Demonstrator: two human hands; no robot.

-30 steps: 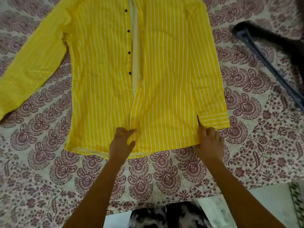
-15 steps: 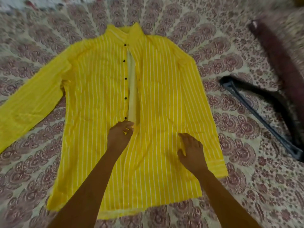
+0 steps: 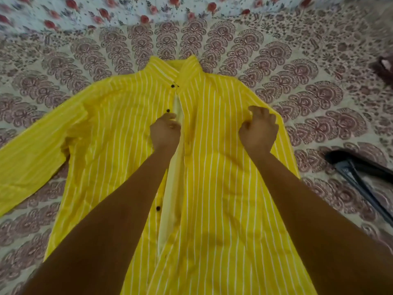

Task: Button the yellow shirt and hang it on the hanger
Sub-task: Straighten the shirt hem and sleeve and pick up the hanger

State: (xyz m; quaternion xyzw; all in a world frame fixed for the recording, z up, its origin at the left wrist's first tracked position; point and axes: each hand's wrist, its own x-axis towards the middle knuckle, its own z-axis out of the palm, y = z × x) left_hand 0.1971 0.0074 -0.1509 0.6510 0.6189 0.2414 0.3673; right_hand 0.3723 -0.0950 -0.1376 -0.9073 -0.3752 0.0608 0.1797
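The shirt [image 3: 223,188] lay lengthwise, collar away; the left hand [image 3: 165,133] pinched the button edge; the right hand [image 3: 258,129] bunched the other panel.

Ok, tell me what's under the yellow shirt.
The yellow shirt lies flat on a paisley-print bedspread, which shows all around it. Whatever lies directly beneath the shirt's body is covered. The pale strip in the open front is the shirt's own inside.

We have one view only, from the head-worn wide-angle camera, looking forward and steeply down over both forearms. It sits close above the yellow shirt [image 3: 223,167], which fills the centre and runs off the bottom edge. The patterned bedspread [image 3: 297,60] curves with lens distortion; the hanger [image 3: 361,177] is cut by the right edge.
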